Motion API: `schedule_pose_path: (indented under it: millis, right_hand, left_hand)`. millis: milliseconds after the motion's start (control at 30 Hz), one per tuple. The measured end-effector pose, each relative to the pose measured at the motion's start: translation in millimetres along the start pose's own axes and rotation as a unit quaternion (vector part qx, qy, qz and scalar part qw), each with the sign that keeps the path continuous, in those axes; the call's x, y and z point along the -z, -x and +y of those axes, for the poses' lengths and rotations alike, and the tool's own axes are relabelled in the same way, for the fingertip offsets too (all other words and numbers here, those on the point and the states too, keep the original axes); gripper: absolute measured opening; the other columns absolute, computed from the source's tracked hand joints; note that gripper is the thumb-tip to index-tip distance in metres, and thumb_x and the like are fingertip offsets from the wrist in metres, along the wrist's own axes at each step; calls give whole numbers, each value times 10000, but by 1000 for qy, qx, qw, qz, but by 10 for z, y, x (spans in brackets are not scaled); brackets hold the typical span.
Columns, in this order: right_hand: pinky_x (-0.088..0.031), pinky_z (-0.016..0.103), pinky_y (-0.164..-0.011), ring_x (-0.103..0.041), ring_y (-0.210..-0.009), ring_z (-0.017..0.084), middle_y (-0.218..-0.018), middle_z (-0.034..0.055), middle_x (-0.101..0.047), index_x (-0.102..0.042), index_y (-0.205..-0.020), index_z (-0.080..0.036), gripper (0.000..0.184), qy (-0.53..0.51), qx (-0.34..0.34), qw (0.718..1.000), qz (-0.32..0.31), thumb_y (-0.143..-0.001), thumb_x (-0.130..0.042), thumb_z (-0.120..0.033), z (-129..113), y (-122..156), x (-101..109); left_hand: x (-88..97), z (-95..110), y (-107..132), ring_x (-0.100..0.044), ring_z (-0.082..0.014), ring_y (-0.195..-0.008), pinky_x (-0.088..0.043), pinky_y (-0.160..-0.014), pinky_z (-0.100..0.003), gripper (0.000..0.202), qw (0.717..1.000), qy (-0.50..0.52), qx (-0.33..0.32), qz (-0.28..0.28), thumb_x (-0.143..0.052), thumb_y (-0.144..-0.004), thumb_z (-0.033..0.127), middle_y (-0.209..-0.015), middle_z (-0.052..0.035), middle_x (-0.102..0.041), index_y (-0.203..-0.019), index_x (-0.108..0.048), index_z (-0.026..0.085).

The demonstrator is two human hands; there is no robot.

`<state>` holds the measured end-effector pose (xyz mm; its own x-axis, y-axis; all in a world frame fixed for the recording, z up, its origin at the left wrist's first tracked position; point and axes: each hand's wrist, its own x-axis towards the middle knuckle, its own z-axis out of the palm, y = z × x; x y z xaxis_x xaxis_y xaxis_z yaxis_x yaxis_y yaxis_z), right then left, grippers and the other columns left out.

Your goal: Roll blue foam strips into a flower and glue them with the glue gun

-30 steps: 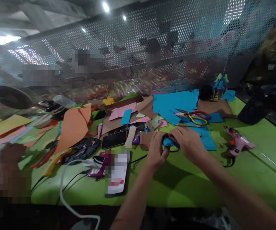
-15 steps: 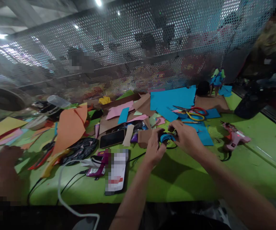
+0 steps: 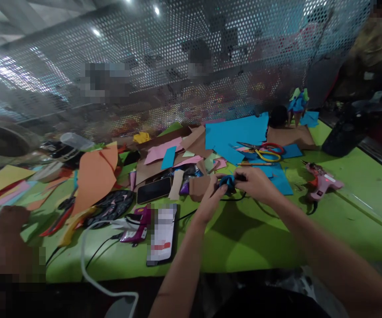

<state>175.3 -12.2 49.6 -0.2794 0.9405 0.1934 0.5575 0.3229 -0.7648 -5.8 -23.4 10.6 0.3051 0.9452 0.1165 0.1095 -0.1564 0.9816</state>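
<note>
Both my hands meet over the green table (image 3: 257, 238), just past its middle. Between them is a small rolled piece of blue paper (image 3: 227, 182). My left hand (image 3: 210, 202) pinches its left end with fingers curled. From the right, my right hand (image 3: 256, 183) closes over the other end. A thin black cord (image 3: 231, 198) loops on the table under the roll. A brown paper piece (image 3: 198, 187) lies just left of my left hand.
Blue sheets (image 3: 237, 134), scissors with red and yellow handles (image 3: 264, 151) and a pink glue gun (image 3: 321, 183) lie right and behind. A dark phone (image 3: 154, 190), orange paper (image 3: 95, 175), coloured scraps and a white cable (image 3: 93, 260) lie left. A perforated metal screen (image 3: 177, 66) backs the table. Another person's hand (image 3: 3, 221) is far left.
My hands have lifted slightly and moved away from me with the blue piece, which has gone from a flatter strip to a tighter roll. The view has tilted a little.
</note>
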Motion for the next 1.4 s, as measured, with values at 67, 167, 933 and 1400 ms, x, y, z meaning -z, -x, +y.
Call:
schedule_pose_path:
  millis: [67,167,933,1400]
  right_hand:
    - [-236,235,-534,-423,-545,107,-569,-33,-520,-579,-638,-171,112,-4,-8,1000,0,-743,-540,-177,12,-6,-2]
    - [-231,241,-538,-408,-547,107,-570,-33,-512,-555,-610,-176,101,6,-17,1000,-3,-710,-539,-173,11,-14,3]
    - [-215,256,-502,-414,-521,111,-525,-48,-432,-481,-570,-196,74,19,-41,998,-47,-625,-530,-197,64,-48,21]
    - [-202,252,-499,-372,-525,103,-501,-54,-378,-472,-532,-194,91,-8,-29,997,-67,-614,-504,-218,69,-35,29]
  left_hand:
    - [9,-7,-4,-603,-214,-1061,-493,-916,-330,411,1000,1,3,-12,-541,-889,532,-1077,-64,-638,-1150,-552,214]
    - [19,-6,-6,-597,-231,-1133,-479,-993,-356,518,1000,6,-1,-27,-545,-869,601,-1167,-74,-656,-1215,-576,217]
    - [38,76,-43,-572,-258,-1257,-408,-1107,-402,454,998,-27,-26,-41,-564,-902,472,-1296,-68,-666,-1260,-657,208]
    - [23,-4,-9,-653,-170,-840,-475,-722,-261,269,979,-189,-70,40,-546,-922,429,-909,-34,-693,-1058,-611,206]
